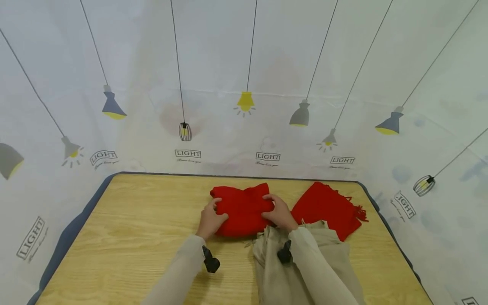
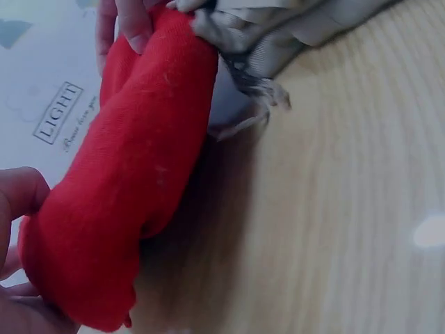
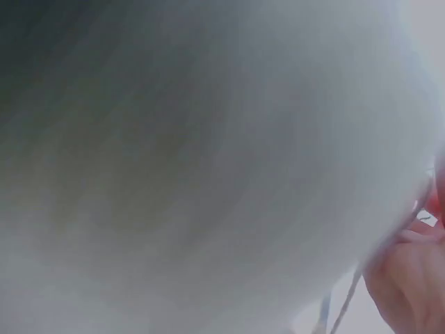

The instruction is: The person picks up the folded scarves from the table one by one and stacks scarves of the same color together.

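Between the two hands is a folded red scarf [image 1: 242,212], bunched into a thick bundle above the table. My left hand [image 1: 211,218] grips its left end, thumb on the near side and fingers behind. At the opposite end my right hand [image 1: 280,212] pinches the scarf's right edge. The left wrist view shows the bundle [image 2: 139,146] as a thick roll, with left-hand fingers [image 2: 24,191] at its lower end and right-hand fingers [image 2: 132,21] at its upper one. Blurred pale fabric [image 3: 208,174] fills most of the right wrist view.
A fringed red scarf part [image 1: 328,207] lies flat at the back right of the wooden table [image 1: 133,237]. In front of it is a crumpled beige fringed cloth [image 1: 305,271], under my right forearm. A white wall covering printed with lamps [image 1: 228,51] stands behind the table.
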`<state>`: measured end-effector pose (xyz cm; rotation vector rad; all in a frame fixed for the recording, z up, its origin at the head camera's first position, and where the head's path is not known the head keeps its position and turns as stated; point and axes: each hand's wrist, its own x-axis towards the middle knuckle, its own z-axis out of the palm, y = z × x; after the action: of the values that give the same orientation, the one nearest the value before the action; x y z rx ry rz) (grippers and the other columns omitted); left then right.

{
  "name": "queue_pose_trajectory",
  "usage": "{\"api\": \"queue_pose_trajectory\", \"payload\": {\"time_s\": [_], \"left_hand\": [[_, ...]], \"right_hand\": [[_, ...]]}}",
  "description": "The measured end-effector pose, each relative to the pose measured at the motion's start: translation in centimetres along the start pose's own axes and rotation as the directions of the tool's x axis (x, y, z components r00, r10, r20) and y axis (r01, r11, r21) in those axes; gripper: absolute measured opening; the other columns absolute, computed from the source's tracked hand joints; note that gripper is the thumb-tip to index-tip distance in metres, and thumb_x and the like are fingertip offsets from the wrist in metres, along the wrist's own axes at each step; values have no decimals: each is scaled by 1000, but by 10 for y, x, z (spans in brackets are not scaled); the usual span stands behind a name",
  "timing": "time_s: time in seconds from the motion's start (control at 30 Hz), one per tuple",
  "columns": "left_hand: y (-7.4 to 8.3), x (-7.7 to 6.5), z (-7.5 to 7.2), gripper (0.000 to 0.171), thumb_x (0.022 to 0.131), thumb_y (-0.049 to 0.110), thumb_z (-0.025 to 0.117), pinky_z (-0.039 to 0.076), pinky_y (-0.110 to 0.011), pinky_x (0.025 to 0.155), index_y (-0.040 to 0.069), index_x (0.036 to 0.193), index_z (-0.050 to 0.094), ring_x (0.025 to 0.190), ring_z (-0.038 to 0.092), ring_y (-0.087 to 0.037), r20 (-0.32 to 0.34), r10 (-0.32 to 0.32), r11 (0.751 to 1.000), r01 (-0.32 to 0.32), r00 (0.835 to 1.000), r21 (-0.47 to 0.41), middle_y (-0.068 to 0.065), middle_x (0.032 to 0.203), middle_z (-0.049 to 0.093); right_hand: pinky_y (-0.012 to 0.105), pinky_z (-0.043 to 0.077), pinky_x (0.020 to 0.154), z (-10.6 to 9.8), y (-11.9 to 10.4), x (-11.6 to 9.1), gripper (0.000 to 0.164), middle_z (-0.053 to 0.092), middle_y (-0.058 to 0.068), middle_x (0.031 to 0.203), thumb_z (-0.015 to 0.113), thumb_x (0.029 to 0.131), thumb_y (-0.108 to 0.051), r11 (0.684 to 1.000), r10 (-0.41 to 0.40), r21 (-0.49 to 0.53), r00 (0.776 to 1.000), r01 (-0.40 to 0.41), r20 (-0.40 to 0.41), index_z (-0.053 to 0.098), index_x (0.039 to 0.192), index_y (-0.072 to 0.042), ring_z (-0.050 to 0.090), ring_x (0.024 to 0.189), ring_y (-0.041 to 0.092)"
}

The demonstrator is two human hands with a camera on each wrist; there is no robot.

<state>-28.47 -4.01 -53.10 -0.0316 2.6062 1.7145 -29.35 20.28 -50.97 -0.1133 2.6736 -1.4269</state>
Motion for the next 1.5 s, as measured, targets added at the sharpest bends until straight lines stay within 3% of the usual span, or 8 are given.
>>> {"api": "queue_pose_trajectory", "payload": {"time_s": [0.37, 0.8, 1.13, 1.3, 1.5], "left_hand": [[17, -2, -35, 53, 81, 6, 62, 49, -53, 89, 7, 133, 52, 113, 52, -38, 45, -32, 997, 35, 998, -64, -22, 126, 51], [24, -18, -73, 55, 82, 6, 61, 50, -53, 87, 12, 136, 50, 119, 51, -41, 3, -16, 998, 16, 1000, -54, -21, 135, 49], [25, -49, -104, 57, 83, 4, 58, 52, -52, 85, 16, 137, 48, 115, 55, -43, -35, -1, 996, -2, 999, -87, -22, 137, 48], [18, -75, -115, 55, 82, 1, 60, 53, -50, 82, 15, 135, 50, 106, 60, -40, -109, 41, 995, -51, 993, -88, -22, 132, 53], [5, -103, -125, 54, 80, -2, 61, 55, -45, 78, 12, 132, 53, 99, 63, -36, -158, 92, 994, -100, 983, -46, -22, 124, 57]], "right_hand": [[43, 51, 87, 3, -34, 3, 50, 51, 14, 134, 69, 78, -3, 997, -50, 55, 999, 49, 19, 57, 125, -9, 55, 109, 31], [47, 51, 89, 18, -71, -6, 50, 48, 14, 138, 68, 80, -3, 990, -136, 43, 991, 136, -10, 54, 128, -9, 51, 115, 32], [48, 53, 84, 34, -97, -26, 51, 47, 16, 137, 70, 79, -3, 971, -239, 21, 971, 239, -27, 54, 127, -9, 52, 113, 34], [48, 53, 83, 47, -106, -44, 52, 47, 16, 136, 70, 80, -3, 955, -293, 34, 956, 293, -9, 53, 128, -8, 53, 112, 34], [47, 53, 84, 67, -106, -70, 53, 49, 14, 134, 71, 80, -5, 956, -289, 60, 957, 288, 10, 51, 129, -8, 53, 113, 31]]}}
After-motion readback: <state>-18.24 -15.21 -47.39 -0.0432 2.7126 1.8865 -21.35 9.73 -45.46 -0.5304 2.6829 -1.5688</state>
